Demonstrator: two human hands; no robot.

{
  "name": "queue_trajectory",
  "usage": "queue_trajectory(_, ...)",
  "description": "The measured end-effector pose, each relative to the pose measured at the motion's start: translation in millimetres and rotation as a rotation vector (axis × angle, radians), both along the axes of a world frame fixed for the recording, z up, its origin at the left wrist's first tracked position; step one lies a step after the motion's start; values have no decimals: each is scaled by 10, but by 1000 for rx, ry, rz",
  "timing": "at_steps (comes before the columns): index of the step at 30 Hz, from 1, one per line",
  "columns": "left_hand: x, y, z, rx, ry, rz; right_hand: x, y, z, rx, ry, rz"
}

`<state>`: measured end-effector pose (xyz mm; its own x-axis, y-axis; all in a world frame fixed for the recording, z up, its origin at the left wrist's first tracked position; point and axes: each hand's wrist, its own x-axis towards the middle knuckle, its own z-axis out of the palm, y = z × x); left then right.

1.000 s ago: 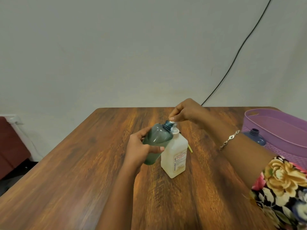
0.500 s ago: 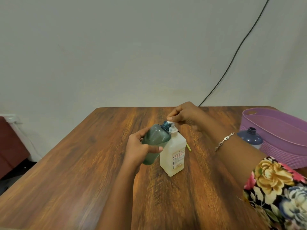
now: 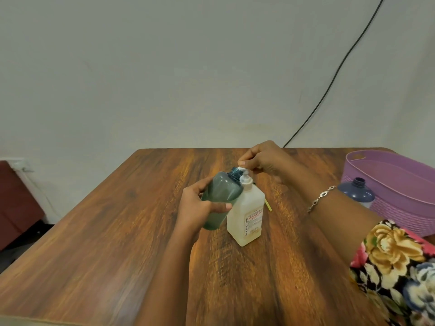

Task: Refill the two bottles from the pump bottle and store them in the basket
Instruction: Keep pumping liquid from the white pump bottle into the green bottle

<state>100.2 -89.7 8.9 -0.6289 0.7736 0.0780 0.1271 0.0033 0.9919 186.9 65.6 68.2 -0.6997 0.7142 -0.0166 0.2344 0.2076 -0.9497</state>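
A white pump bottle point(image 3: 247, 215) with a printed label stands upright near the middle of the wooden table point(image 3: 117, 231). My left hand point(image 3: 197, 205) grips a translucent green bottle point(image 3: 221, 196), tilted so its open blue neck sits under the pump spout. My right hand point(image 3: 261, 158) has its fingers curled over the pump head from above. A dark blue bottle point(image 3: 356, 192) with an open neck stands at the right, just in front of the purple basket point(image 3: 400, 184).
A thin yellow-green strip point(image 3: 268, 205) lies on the table behind the pump bottle. A black cable point(image 3: 334, 76) runs down the wall to the table's back edge. A dark red seat point(image 3: 16, 203) sits left of the table.
The two hands and both bottles keep the same pose; the right hand dips a little over the pump head. The view has shifted slightly.
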Motion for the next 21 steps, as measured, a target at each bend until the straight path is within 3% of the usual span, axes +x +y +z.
queue_trajectory(21,-62,-1,29,-19,49,-11,-33,50,-7,31,-18,56)
